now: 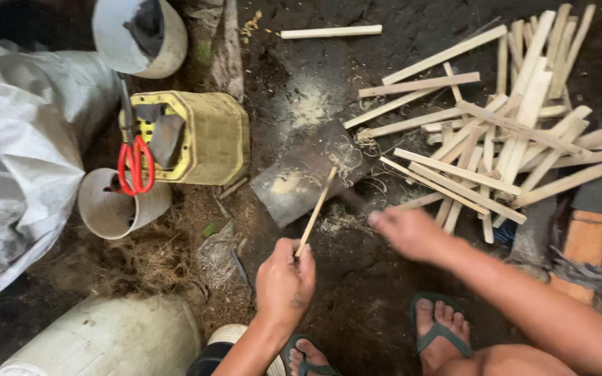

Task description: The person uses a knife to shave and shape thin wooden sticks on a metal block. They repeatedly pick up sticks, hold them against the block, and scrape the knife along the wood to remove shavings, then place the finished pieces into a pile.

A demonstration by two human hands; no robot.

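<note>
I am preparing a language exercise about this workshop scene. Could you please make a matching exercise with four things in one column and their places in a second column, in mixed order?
Things:
1. thin wooden stick
2. red-handled scissors
3. pile of split wooden slats
4. single pale wooden slat

Places:
A. lying alone on the dark ground at the top of the picture
B. heaped on the ground at the upper right
C. held in the left hand
D. hanging on the yellow plastic crate

Pairs: 1-C, 2-D, 3-B, 4-A
</note>
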